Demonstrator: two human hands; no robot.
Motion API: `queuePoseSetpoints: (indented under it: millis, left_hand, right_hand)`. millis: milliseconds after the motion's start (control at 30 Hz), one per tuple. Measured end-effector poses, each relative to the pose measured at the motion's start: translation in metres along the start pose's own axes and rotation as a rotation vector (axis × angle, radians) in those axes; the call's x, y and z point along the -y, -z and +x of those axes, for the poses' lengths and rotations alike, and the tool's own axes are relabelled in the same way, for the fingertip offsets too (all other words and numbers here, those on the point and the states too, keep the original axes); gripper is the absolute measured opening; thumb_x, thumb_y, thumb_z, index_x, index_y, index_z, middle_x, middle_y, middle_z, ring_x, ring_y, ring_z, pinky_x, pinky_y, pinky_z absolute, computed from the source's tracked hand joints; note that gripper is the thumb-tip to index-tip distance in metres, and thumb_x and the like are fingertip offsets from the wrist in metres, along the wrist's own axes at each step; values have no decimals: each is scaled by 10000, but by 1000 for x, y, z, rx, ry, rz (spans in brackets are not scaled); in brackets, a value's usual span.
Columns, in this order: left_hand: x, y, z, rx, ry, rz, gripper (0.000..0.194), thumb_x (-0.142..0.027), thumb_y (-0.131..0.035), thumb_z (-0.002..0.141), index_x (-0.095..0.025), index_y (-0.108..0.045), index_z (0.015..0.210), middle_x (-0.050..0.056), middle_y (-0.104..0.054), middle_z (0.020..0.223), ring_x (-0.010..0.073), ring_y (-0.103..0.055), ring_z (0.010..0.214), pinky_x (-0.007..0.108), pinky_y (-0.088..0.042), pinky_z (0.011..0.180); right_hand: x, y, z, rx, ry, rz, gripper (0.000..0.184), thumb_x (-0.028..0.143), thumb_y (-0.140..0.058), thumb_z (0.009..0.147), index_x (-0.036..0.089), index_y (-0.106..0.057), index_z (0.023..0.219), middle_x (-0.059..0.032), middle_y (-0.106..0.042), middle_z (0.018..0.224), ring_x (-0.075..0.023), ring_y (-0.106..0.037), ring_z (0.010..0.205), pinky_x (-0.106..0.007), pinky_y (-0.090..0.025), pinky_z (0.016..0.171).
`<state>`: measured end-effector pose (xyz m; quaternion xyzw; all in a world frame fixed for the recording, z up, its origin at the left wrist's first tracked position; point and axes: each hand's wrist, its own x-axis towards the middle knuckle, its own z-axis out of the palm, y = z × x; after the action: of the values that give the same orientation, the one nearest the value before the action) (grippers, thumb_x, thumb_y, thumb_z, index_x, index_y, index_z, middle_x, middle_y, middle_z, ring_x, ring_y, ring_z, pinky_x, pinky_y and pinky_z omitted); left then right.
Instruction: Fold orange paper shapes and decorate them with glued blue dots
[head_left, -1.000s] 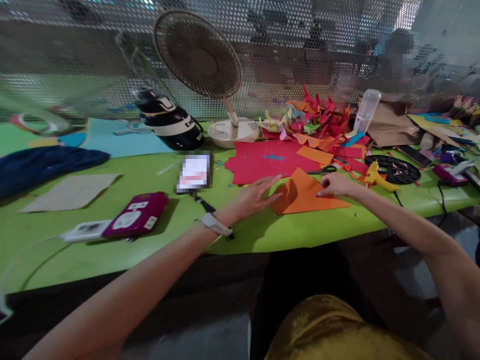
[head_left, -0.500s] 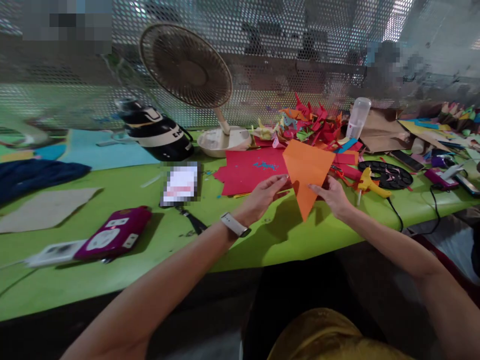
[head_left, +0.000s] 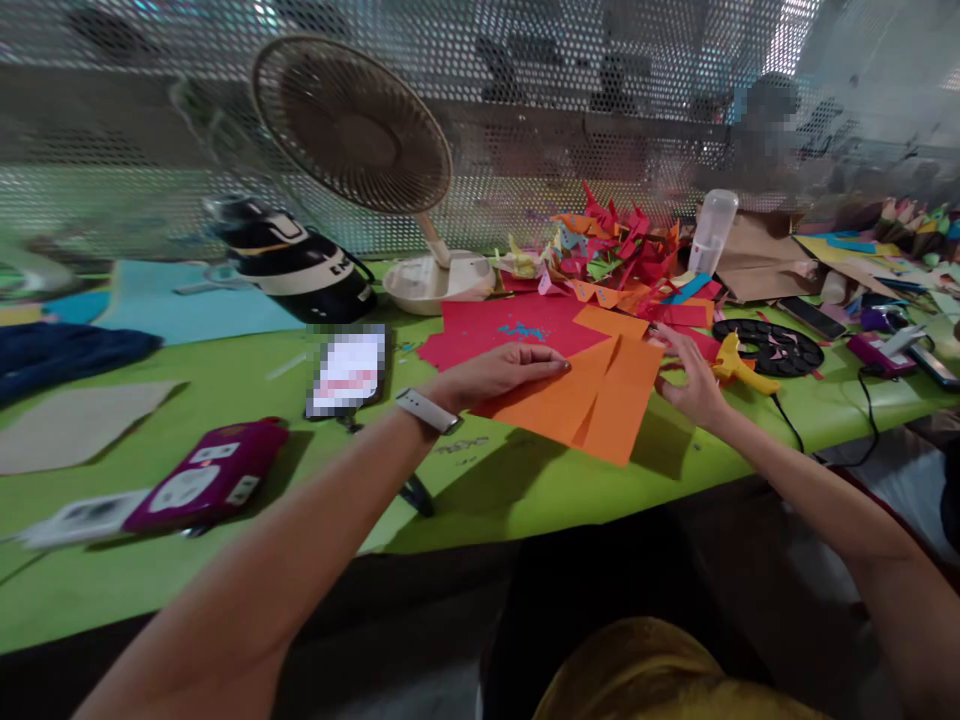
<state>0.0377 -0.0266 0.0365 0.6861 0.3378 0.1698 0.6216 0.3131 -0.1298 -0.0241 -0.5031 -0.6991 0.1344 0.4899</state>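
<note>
A sheet of orange paper (head_left: 626,405) with diagonal folds is partly opened out above the table's front edge. My left hand (head_left: 510,368), with a light watch band at the wrist, pinches its upper left side between thumb and fingers. At the paper's right edge is my right hand (head_left: 690,380), its fingers spread apart; I cannot tell whether the fingertips touch the sheet. Behind it lies a red sheet (head_left: 480,330) with small blue bits on it.
On the green table (head_left: 360,520) are a fan (head_left: 435,275), a dark bottle (head_left: 300,270), a badge (head_left: 349,370), a purple power bank (head_left: 210,475), a heap of coloured paper pieces (head_left: 619,240), a yellow glue gun (head_left: 739,365) and a black reel-like disc (head_left: 780,350).
The orange paper has gone from a narrow folded kite shape to a wider, partly opened sheet. My right hand's fingers have spread off its edge. My left hand still grips it.
</note>
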Motion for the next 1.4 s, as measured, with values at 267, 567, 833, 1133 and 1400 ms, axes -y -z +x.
queuePoseSetpoints:
  millis: [267, 567, 833, 1133, 1400]
  left_hand:
    - [2, 0, 15, 282, 30, 339, 305, -528, -727, 712, -224, -751, 716, 23, -699, 707, 154, -589, 627, 233, -454, 583]
    - [6, 0, 14, -320, -544, 796, 446, -518, -548, 890, -214, -671, 1192, 148, -656, 1262, 326, -536, 1238, 492, -359, 1091]
    - [47, -33, -24, 120, -400, 970, 740, -657, -645, 782, -226, -563, 1377, 148, -507, 1476, 339, -489, 1343, 466, -351, 1120]
    - [61, -28, -37, 93, -548, 1059, 510, -400, -581, 897, -179, -570, 1356, 162, -565, 1419, 309, -548, 1296, 449, -434, 1089]
    - [67, -6, -44, 179, -580, 1044, 635, -63, -443, 826, -283, -515, 1417, 57, -565, 1438, 223, -547, 1302, 380, -442, 1093]
  right_hand:
    - [20, 13, 12, 448, 497, -495, 436, 117, -474, 923, 335, -637, 1263, -19, -523, 1476, -223, -441, 1393, -483, -415, 1099]
    - [10, -4, -3, 491, 323, -650, 473, 29, -523, 790, 160, -664, 1222, -154, -592, 1384, -300, -559, 1269, -486, -477, 1030]
    - [7, -6, -4, 636, 237, -678, 535, 99, -585, 769, 144, -629, 1300, -148, -603, 1376, -295, -552, 1277, -498, -449, 1067]
    - [5, -2, -3, 611, 287, -653, 447, 207, -628, 805, 145, -668, 1245, -141, -631, 1341, -304, -574, 1245, -489, -460, 1050]
    - [9, 2, 4, 645, 359, -530, 288, 222, -585, 833, 196, -718, 1088, -110, -705, 1160, -267, -622, 1106, -452, -504, 940]
